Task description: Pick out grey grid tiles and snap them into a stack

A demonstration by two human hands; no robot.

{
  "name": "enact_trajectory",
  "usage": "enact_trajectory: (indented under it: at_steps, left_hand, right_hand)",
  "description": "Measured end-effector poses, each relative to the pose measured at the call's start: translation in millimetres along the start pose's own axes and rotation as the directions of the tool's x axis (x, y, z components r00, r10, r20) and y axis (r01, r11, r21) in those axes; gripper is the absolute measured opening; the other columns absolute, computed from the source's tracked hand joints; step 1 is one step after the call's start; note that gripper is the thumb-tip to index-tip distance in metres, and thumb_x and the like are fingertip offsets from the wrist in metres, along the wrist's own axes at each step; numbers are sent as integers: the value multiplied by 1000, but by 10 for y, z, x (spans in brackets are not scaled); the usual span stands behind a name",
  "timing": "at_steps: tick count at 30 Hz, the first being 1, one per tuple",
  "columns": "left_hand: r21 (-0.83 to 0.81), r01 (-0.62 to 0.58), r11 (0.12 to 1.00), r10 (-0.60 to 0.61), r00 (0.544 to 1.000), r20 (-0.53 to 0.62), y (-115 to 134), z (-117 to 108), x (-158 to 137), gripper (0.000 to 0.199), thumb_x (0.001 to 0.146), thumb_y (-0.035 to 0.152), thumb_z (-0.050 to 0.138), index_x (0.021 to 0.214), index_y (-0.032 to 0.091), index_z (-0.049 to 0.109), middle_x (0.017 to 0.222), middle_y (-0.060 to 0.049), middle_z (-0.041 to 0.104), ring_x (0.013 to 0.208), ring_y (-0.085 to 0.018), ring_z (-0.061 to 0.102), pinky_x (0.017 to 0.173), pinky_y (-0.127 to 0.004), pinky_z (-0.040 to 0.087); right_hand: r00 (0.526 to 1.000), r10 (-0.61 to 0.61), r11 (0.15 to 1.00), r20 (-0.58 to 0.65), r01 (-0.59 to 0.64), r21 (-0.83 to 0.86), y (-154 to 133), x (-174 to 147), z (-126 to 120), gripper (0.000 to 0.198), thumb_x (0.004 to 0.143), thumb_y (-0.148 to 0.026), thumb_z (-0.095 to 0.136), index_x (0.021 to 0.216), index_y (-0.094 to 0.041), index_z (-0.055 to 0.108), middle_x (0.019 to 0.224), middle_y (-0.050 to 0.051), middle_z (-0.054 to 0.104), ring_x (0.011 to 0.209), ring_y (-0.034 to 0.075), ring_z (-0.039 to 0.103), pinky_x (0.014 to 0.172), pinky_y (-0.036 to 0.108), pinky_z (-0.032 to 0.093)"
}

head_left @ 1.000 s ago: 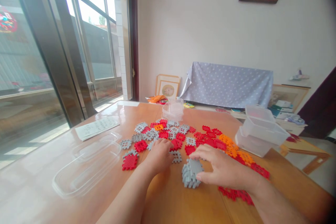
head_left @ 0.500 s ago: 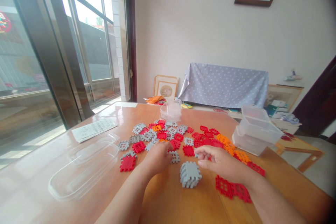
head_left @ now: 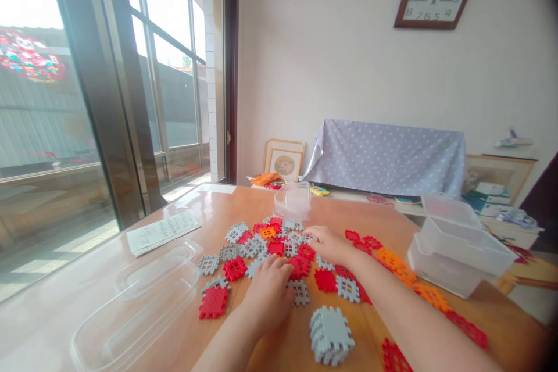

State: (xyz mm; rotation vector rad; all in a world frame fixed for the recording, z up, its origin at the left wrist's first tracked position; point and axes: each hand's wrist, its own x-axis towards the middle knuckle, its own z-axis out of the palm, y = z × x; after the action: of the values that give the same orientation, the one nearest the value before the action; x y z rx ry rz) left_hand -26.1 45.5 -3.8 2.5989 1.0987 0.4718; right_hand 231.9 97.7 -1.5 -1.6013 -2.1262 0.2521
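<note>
My left hand point(head_left: 271, 288) rests palm down over the near side of a loose pile of interlocking plastic tiles, its fingers loosely spread. A red window tile point(head_left: 300, 266) and a grey window tile point(head_left: 300, 292) lie beside those fingers. Further out, my right hand point(head_left: 328, 244) reaches across to the pile's right side, fingers stretched out at some grey tiles point(head_left: 297, 237); its thumb is hard to make out. Closer to me stands a stack of solid grey tiles point(head_left: 332, 331), apart from both hands. A grey window tile point(head_left: 347, 289) lies under my right forearm's left side.
Clear plastic lids point(head_left: 135, 308) and paper sheets point(head_left: 163, 232) lie at left. A small clear container point(head_left: 293, 200) stands behind the pile, a larger translucent box point(head_left: 457, 256) at right. Orange tiles point(head_left: 396, 266) and red tiles point(head_left: 392, 356) lie around my right arm.
My right hand has moved forward and left, from near the grey stack to the pile. A grey window tile now shows beside the right forearm. The view has tilted upward.
</note>
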Motion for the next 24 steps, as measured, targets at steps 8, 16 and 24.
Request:
enact_trajectory:
  at_steps: [8, 16, 24]
  left_hand:
    - [-13, 41, 999, -41, 999, 5, 3, 21, -3, 34, 76, 17, 54, 106, 27, 65, 123, -7, 63, 123, -30, 51, 108, -44, 40]
    - [-8, 74, 997, -74, 997, 28, 36, -47, -6, 29, 77, 18, 54, 102, 26, 65, 121, -8, 62, 118, -30, 52, 105, -43, 42]
    - [-11, 62, 998, -61, 997, 57, 54, -52, -7, 24, 82, 19, 50, 101, 26, 64, 118, -8, 63, 116, -28, 55, 103, -41, 43]
  right_hand:
    - [980, -135, 991, 148, 135, 13, -129, 830, 391, 45, 96, -37, 50, 137, -21, 62, 151, 9, 54, 138, 27, 49, 119, 41, 33]
    - [963, -63, 997, 264, 75, -36, -140, 744, 482, 63, 93, -63, 51, 143, -25, 58, 155, 14, 47, 144, 36, 41, 119, 53, 28]
    - [953, -120, 992, 279, 127, -7, -162, 122, 110, 45, 90, -51, 59, 128, -29, 69, 129, 8, 69, 120, 30, 61, 106, 44, 43]
